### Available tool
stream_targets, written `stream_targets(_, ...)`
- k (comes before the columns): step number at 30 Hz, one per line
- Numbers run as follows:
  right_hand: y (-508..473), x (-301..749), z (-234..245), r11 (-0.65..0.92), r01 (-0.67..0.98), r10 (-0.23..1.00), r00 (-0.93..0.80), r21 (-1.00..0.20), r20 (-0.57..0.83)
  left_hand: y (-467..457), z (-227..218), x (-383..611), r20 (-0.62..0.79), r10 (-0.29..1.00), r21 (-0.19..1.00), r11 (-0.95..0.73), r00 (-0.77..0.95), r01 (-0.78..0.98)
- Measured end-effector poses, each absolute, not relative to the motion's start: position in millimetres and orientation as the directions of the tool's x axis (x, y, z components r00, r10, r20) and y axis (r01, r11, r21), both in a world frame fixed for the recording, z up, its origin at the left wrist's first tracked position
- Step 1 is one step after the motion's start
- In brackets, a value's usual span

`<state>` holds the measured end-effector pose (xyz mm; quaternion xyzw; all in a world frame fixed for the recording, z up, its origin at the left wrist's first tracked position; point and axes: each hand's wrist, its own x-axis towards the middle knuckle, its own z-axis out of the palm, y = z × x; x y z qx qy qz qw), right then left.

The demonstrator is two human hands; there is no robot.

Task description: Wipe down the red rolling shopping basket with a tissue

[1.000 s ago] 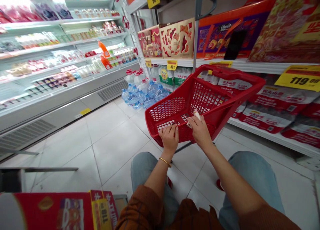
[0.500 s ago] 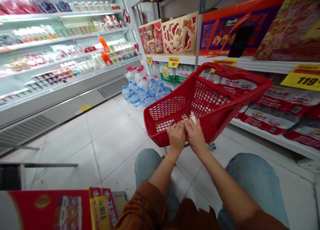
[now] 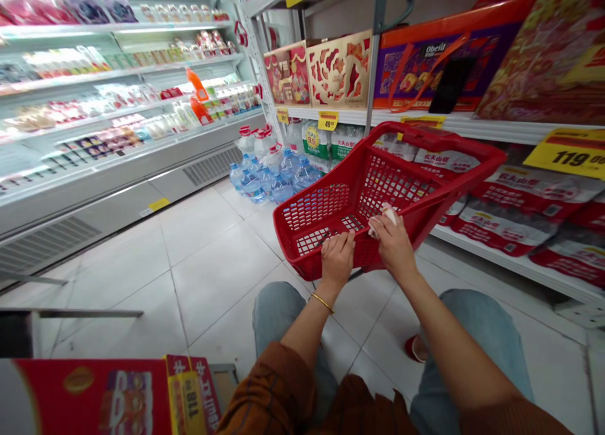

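Two hands [image 3: 337,258] farther apart on red basket [image 3: 316,207], right [image 3: 394,246] holding white tissue [image 3: 388,215].

The right hand's fingers [image 3: 385,232] hide most of a small white item [image 3: 390,215], too small to name; a red carton [image 3: 94,397] is blurred and cut off by the bottom-left corner.

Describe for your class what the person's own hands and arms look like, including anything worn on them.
The left hand and right hand are gloveless. A thin gold bangle circles the left wrist. Both forearms are bare, emerging from rust-brown sleeves.
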<state>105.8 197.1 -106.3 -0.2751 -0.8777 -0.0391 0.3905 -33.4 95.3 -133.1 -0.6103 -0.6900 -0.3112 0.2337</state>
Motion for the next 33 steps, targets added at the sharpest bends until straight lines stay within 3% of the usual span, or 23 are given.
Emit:
stream_targets(10,202.6,105.5,-106.0,0.774,0.591,0.532,-0.411,-0.228,0.741,94.5,-130.2,-31.3,0.722,0.670,0.181,0.058,-0.172,0.982)
stream_targets(16,166.8,76.1,-115.7,0.853,0.467,0.481,-0.527,-0.234,0.701,93.3,-130.8,-30.1,0.736,0.649,0.192,0.075,-0.194,0.978)
stream_targets(33,190.3,99.1,-104.6,0.833,0.528,0.483,-0.547,-0.166,0.683,89.8,-127.7,-36.0,0.732,0.651,0.225,0.050,-0.202,0.973)
